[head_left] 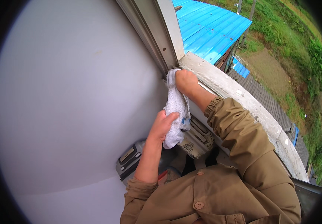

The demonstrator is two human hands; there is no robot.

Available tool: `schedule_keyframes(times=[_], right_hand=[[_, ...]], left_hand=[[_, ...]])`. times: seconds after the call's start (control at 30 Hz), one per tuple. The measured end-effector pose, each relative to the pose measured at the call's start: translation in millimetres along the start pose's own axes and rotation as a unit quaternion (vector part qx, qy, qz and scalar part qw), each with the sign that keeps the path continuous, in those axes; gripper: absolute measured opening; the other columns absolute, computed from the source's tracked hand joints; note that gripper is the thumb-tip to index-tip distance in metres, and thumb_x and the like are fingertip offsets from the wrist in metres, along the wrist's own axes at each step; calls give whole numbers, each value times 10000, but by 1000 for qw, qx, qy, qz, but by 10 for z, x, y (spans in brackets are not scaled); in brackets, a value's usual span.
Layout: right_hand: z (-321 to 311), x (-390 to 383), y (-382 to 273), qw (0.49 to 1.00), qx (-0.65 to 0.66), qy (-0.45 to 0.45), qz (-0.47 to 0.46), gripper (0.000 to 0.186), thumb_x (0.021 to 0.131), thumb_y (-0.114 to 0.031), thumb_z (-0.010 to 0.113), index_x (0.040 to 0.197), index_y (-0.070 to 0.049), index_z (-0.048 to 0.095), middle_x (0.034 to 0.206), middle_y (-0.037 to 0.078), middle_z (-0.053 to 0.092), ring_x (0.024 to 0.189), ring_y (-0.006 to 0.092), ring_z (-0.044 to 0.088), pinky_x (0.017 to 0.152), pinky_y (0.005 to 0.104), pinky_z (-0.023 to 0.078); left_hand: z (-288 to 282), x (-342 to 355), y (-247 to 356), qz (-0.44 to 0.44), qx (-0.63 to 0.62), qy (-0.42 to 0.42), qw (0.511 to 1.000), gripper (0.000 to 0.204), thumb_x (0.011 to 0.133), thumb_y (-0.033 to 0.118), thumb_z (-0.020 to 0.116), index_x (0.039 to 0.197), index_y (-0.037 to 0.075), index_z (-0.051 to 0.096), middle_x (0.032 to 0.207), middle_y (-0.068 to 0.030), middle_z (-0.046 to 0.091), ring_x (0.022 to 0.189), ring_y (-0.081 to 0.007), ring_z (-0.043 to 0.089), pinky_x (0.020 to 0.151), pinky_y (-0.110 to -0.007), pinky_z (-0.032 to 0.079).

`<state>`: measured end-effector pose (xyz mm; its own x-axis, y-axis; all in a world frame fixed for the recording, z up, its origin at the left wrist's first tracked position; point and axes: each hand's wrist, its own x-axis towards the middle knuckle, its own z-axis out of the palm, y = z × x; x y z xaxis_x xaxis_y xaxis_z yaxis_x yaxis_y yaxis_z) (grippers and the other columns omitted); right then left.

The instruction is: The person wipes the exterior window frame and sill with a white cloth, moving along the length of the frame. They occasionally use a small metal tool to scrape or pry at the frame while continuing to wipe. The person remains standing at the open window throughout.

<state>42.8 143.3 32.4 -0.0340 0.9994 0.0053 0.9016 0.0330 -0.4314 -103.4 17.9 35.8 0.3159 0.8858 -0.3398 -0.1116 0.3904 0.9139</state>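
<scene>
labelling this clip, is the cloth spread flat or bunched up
Bunched: the white cloth hangs in folds, held by the right hand and left hand.

PLACE: home-like room | pale wall (75, 93) | window frame (155, 35) | grey case (126, 161) | blue metal roof (209, 28), greenery (319, 61) outside

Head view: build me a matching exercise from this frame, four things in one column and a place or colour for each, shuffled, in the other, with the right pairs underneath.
Column one
1. Left hand
2. Right hand
3. Large corrugated roof
4. Jacket

Column two
A. Brown, with buttons
B. On the lower half of the white cloth
C. Bright blue, outdoors
D. At the cloth's upper end, beside the window frame

Pairs: 1-B, 2-D, 3-C, 4-A
</scene>
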Motion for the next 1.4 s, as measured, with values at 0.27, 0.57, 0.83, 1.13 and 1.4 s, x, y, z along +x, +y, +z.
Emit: schedule_keyframes(times=[0.27,0.57,0.83,1.13,1.4], right_hand=[[-173,262,189,989,-62,-87,-101,213,794,-76,492,905,0,657,966,216,646,917,367,629,783,433,510],[-204,478,421,956,-96,-152,-230,207,726,-39,555,902,-36,665,894,181,662,871,347,637,760,416,509],[-492,-216,817,945,-112,-184,-244,189,698,-43,560,847,-47,676,809,196,649,792,371,629,706,442,504],[-849,-1769,1496,962,-145,-207,-106,191,710,-35,527,843,-66,660,786,179,647,780,357,629,697,439,504],[-1360,-3295,1824,955,-187,-212,85,186,711,-62,547,854,-92,663,762,168,640,762,354,623,683,444,500]], left_hand=[[-42,-63,-187,17,-13,-1,1000,307,807,125,589,1059,-51,585,936,-68,637,803,-130,597,732,-290,486],[61,-225,-145,18,46,-5,999,314,840,124,583,1096,-57,584,990,-67,635,869,-116,581,783,-288,477],[273,-539,-206,-39,190,-132,972,307,830,108,573,1099,-40,591,985,-29,633,873,-89,558,796,-266,462],[245,-478,-286,-98,300,-431,845,282,753,138,640,978,-32,635,858,-52,659,788,-97,566,743,-269,461],[1180,-273,-554,12,364,-655,662,291,697,212,620,685,-60,519,547,-74,459,528,-105,426,478,-333,368]])
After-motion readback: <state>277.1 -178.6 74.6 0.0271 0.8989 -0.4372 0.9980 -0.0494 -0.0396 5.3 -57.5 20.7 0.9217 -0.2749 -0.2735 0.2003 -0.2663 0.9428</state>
